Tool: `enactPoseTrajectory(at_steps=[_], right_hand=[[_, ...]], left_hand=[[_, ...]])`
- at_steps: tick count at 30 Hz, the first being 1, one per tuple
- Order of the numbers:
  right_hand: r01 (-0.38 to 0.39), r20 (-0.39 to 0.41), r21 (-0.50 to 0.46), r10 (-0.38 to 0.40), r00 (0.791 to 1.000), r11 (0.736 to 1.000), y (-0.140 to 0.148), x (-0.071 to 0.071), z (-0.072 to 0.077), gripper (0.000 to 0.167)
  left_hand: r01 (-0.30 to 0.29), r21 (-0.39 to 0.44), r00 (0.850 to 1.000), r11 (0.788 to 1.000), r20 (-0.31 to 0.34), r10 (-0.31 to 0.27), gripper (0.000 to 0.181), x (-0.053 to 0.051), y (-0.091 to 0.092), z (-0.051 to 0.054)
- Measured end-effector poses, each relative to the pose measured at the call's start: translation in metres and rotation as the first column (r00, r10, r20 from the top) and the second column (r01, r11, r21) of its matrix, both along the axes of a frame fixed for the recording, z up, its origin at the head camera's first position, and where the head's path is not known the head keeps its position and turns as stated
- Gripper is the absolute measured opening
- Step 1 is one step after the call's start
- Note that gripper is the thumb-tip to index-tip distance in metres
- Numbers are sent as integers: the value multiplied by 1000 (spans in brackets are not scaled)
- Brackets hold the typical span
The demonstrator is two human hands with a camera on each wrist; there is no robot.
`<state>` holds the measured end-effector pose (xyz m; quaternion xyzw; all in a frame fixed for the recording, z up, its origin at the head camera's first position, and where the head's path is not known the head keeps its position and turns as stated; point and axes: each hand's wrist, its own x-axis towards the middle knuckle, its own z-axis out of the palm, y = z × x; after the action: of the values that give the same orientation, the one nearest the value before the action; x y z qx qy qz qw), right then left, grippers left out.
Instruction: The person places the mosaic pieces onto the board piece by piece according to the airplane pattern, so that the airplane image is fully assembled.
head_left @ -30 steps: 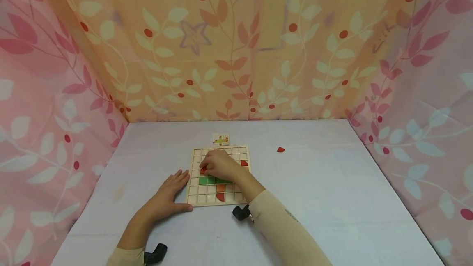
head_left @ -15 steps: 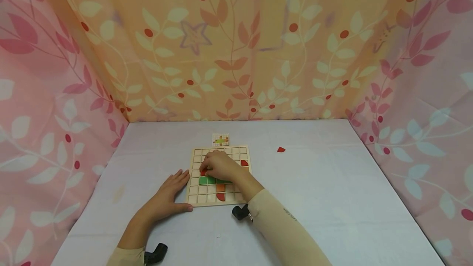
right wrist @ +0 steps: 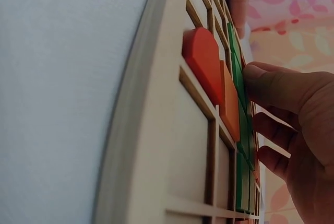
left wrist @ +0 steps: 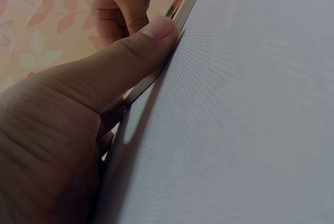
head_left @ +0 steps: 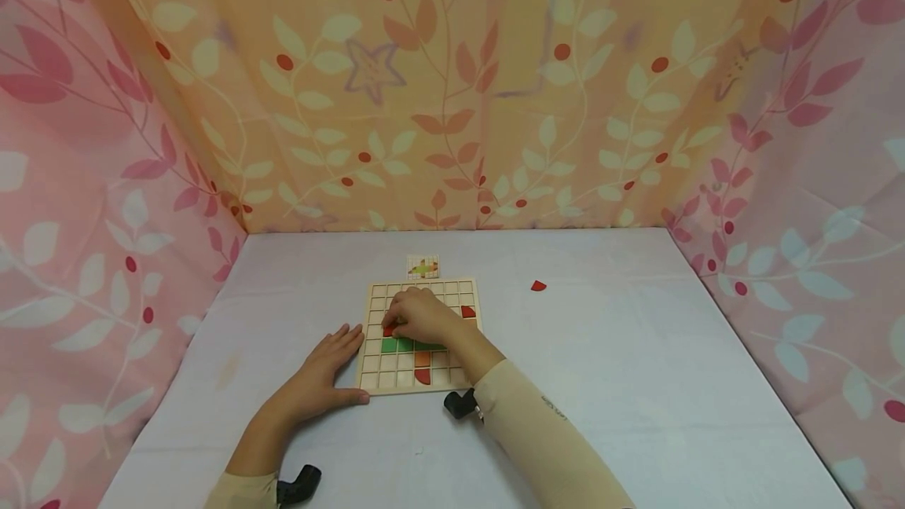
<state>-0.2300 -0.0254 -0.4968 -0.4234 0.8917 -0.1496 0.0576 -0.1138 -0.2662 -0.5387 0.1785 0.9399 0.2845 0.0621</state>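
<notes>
A wooden grid board (head_left: 387, 380) lies on the white table. My left hand (head_left: 327, 371) rests at its lower left corner, fingers at the left side and straight thumb against the front edge. Over the board, my right hand (head_left: 422, 316) has curled fingers and pinches a small red block (head_left: 388, 331), mostly hidden by the fingertips. Just in front of it are green blocks (head_left: 404, 345) in the cells. An orange block (head_left: 422, 360) and a quarter-round red block (right wrist: 204, 59) sit nearer the front edge. Another red block (head_left: 468, 312) lies in a cell at the right.
A small pattern card (head_left: 423, 267) lies behind the board. One loose red quarter-round block (head_left: 539, 286) is on the table to the right. Floral cloth walls (head_left: 452, 140) enclose the table's back and sides. Black wrist cameras (head_left: 461, 404) stick out from both sleeves.
The red block at my right fingertips has shifted very slightly toward the green row. Both hands otherwise keep their places.
</notes>
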Motion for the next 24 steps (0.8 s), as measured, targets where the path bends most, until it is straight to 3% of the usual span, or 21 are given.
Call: enactPoseTrajectory(at_steps=[24], right_hand=[[-32, 29, 25, 32, 999, 999, 3, -1, 5, 19]], left_hand=[[0, 19, 1000, 1000, 9, 0, 116, 2, 1, 4]])
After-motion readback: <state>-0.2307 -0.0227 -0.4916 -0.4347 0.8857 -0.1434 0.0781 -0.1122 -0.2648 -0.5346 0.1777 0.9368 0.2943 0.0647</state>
